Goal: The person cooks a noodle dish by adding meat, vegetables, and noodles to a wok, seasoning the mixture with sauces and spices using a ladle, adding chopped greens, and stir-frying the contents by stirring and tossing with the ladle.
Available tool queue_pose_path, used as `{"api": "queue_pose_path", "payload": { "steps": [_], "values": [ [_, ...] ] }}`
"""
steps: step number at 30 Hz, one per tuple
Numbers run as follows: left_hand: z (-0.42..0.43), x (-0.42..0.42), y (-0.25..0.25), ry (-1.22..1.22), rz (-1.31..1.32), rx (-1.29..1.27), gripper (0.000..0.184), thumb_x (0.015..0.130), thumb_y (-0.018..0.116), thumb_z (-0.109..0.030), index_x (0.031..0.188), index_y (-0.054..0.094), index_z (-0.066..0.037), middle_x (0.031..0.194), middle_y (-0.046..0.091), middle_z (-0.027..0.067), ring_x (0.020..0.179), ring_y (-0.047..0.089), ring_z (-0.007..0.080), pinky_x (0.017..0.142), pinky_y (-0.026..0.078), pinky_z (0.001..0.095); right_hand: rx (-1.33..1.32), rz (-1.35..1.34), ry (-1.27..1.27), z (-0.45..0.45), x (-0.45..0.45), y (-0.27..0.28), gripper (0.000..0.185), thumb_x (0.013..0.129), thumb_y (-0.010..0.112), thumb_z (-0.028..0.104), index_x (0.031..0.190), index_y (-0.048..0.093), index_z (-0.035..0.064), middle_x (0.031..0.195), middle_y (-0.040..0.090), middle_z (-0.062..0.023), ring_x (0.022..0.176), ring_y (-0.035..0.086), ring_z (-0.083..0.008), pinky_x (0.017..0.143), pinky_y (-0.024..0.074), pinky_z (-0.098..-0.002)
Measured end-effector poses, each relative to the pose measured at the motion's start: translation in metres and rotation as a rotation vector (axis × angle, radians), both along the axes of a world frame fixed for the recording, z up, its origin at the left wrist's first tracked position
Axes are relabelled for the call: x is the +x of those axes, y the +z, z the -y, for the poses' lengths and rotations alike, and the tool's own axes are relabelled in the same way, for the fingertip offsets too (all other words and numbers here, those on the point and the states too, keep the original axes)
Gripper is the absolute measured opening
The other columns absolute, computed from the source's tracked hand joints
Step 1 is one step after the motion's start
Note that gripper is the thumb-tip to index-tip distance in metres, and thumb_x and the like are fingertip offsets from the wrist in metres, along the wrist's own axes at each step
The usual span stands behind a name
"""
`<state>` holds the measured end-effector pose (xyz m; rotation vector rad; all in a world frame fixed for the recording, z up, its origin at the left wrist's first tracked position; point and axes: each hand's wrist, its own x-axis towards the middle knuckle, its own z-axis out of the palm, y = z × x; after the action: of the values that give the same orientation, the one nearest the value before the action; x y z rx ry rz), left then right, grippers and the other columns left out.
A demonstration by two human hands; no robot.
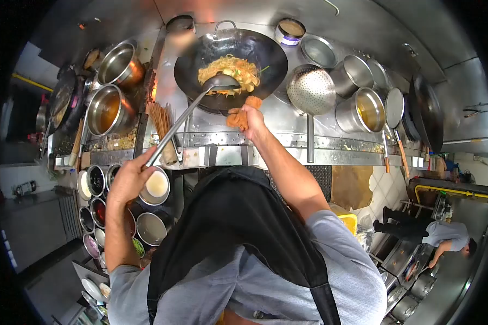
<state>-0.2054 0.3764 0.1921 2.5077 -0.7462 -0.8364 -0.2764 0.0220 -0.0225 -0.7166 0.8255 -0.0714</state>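
Note:
A large dark wok (192, 66) holds a heap of noodles (243, 69) with vegetable pieces. My left hand (129, 180) is closed round the end of a long metal ladle (185, 115), whose bowl rests on the noodles. At the wok's near rim, my right hand (251, 120) grips an orange cloth (236, 120); the cloth hides whatever part of the rim lies beneath it. A bamboo brush (161, 122) stands between the ladle and the left-hand pots.
Metal pots (108, 110) stand left of the wok. Right of it are a perforated strainer (311, 89) and a pot of yellow liquid (361, 110). Small containers (96, 180) line the lower left. Another person (444, 234) bends over a stove at the far right.

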Motion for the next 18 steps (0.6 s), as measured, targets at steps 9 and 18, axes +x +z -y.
{"api": "queue_pose_path", "payload": {
  "steps": [9,18],
  "values": [
    [0.019,0.059,-0.076,-0.125,0.276,-0.146,0.054,0.091,0.066,-0.013,0.143,0.054,-0.011,0.092,0.07,0.0248,0.078,0.069,0.0386,0.073,0.053,0.0431,-0.005,0.041,0.028,0.01,0.022,-0.024,0.028,0.095,0.049,0.023,0.107,0.06,0.0005,0.094,0.073,-0.0122,0.07,0.071,-0.0224,0.036,0.0377,-0.0286],
    [0.158,0.092,-0.164,0.281,-0.072,-0.441,0.061,0.094,0.066,-0.016,0.151,0.045,-0.008,0.07,0.057,0.0039,0.051,0.051,0.0118,0.047,0.046,0.0306,0.143,0.043,0.1,0.013,0.004,0.002,0.025,0.097,0.058,0.036,0.11,0.061,0.0151,0.102,0.074,-0.0033,0.083,0.069,-0.0159,0.05,0.04,-0.0288]
  ]
}}
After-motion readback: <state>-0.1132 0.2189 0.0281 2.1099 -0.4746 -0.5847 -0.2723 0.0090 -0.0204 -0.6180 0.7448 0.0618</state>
